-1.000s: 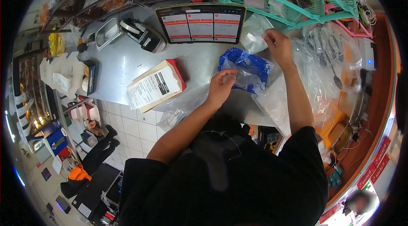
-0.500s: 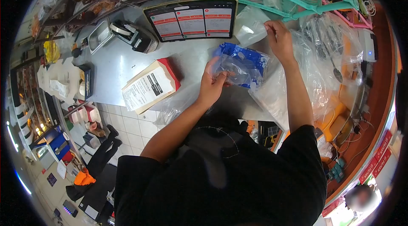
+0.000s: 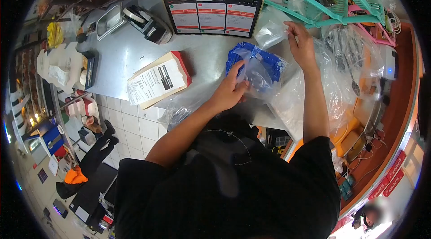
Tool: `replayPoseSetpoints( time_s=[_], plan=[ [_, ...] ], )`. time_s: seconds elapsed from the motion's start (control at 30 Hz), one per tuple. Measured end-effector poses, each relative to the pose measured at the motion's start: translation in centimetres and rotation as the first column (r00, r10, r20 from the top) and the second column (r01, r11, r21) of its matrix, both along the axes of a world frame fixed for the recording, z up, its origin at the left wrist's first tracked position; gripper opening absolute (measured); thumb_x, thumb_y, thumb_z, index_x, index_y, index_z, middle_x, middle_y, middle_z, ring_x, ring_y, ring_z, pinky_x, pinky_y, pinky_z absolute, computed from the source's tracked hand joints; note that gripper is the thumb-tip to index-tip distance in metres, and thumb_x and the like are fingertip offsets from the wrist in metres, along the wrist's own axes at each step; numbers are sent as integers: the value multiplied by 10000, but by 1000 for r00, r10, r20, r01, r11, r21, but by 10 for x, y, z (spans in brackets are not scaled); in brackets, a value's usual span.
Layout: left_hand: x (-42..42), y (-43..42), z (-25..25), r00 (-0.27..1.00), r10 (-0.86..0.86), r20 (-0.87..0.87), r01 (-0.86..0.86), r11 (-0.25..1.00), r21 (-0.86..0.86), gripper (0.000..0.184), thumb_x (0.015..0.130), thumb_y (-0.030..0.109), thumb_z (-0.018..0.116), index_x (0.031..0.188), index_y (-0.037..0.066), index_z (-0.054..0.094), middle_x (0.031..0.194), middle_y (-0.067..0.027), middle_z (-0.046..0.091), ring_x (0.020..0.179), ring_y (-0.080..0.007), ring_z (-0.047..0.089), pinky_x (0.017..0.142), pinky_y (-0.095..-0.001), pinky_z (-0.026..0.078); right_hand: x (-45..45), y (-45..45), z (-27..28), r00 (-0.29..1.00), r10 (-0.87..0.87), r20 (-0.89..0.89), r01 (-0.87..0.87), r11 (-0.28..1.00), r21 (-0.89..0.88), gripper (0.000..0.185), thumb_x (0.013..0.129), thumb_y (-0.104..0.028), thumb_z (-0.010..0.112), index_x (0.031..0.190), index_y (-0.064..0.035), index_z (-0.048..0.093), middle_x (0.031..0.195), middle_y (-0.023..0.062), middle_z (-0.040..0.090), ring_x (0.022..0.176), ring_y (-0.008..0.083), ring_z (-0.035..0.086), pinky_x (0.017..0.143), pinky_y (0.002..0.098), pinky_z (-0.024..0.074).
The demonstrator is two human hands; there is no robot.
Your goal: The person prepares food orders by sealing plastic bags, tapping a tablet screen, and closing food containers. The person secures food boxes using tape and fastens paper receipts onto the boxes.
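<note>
Over the metal counter, my left hand holds a clear plastic bag between thumb and fingers. The bag lies across a blue patterned package. My right hand is raised at the upper right, its thumb and index finger pinched on the edge of a whitish translucent bag. This second bag stands near the right side of a tablet. To the left of my left hand, a red and cream box carries a printed receipt.
A tape dispenser and a metal tray sit at the back left. Green racks stand behind my right hand. Large plastic bags cover the right side. A person in dark clothes is at the far left.
My left hand has shifted with the clear bag, its fingers now spread further upward. My right hand remains at the whitish bag's edge. The camera view has moved slightly.
</note>
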State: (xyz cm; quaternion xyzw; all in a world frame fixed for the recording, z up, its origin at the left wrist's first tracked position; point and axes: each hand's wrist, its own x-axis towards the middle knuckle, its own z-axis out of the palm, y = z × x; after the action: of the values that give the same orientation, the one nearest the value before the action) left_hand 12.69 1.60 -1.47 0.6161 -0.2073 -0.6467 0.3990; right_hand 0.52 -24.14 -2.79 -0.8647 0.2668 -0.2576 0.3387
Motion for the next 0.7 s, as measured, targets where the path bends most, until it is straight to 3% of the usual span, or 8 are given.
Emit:
replayPoseSetpoints(
  time_s=[0.07, 0.17, 0.23, 0.3, 0.4, 0.5, 0.6, 0.7],
  plan=[
    [4, 4, 16, 931, -102, 350, 110, 994, -4, 584, 1018, 210, 526, 1510, 112, 226, 1256, -191, 611, 935, -182, 670, 737, -302, 529, -4, 0, -3, 999, -11, -32, 13, 999, 42, 123, 874, -10, 635, 997, -6, 635, 885, 146, 645, 760, 289, 635, 696, 356, 501],
    [6, 19, 7, 656, 42, 754, 97, 985, -140, 590, 990, 191, 580, 1486, 70, 283, 1134, -165, 649, 880, -169, 656, 759, -310, 523, -5, 1, -3, 993, -65, -100, 70, 996, 49, 103, 882, -18, 633, 982, 1, 619, 902, 144, 644, 794, 293, 629, 695, 352, 496],
    [8, 27, 4, 704, 279, 653, -94, 948, -304, 555, 985, 194, 592, 1457, 53, 337, 1146, -162, 642, 900, -169, 642, 788, -312, 518, -5, 1, -3, 992, -80, -97, 80, 997, -4, 92, 883, -23, 638, 967, 1, 612, 911, 140, 649, 819, 294, 628, 700, 351, 496],
    [11, 35, 5, 832, 531, 164, -468, 829, -307, 500, 998, 235, 582, 1424, 50, 396, 1301, -181, 589, 1000, -169, 615, 848, -311, 509, -4, 3, -1, 998, -54, -39, 50, 995, -90, 90, 877, -26, 650, 954, -3, 608, 922, 135, 658, 844, 294, 629, 712, 354, 498],
    [10, 39, -6, 836, 548, -36, -519, 767, -378, 430, 985, 219, 609, 1362, 57, 481, 1288, -153, 587, 994, -144, 595, 822, -284, 501, -1, 13, 12, 995, 76, 59, -63, 978, -199, 99, 860, -21, 671, 941, -11, 615, 946, 124, 670, 873, 304, 627, 745, 372, 502],
    [-1, 9, -16, 826, 563, -21, -496, 710, -500, 413, 959, 149, 641, 1339, 48, 515, 1225, -120, 606, 876, -106, 562, 768, -250, 478, -6, 30, 12, 993, 119, 23, -121, 991, 58, 124, 839, -15, 689, 941, -12, 619, 1010, 122, 666, 895, 308, 625, 762, 376, 507],
    [-10, -37, -14, 794, 600, 91, -484, 716, -503, 437, 917, 93, 687, 1325, 41, 537, 1148, -88, 621, 817, -82, 538, 740, -230, 465, 1, 37, 12, 984, 174, 44, -171, 984, -58, 124, 837, -5, 690, 939, -8, 621, 1011, 120, 669, 890, 296, 631, 739, 361, 519],
    [-17, -69, -16, 816, 523, 247, -384, 809, -444, 347, 892, 84, 713, 1222, 20, 625, 1034, -52, 641, 777, -62, 519, 684, -210, 438, 5, 44, 13, 988, 146, 47, -146, 989, -2, 111, 836, 12, 682, 927, -9, 621, 988, 111, 676, 886, 277, 636, 721, 350, 522]
  ],
)
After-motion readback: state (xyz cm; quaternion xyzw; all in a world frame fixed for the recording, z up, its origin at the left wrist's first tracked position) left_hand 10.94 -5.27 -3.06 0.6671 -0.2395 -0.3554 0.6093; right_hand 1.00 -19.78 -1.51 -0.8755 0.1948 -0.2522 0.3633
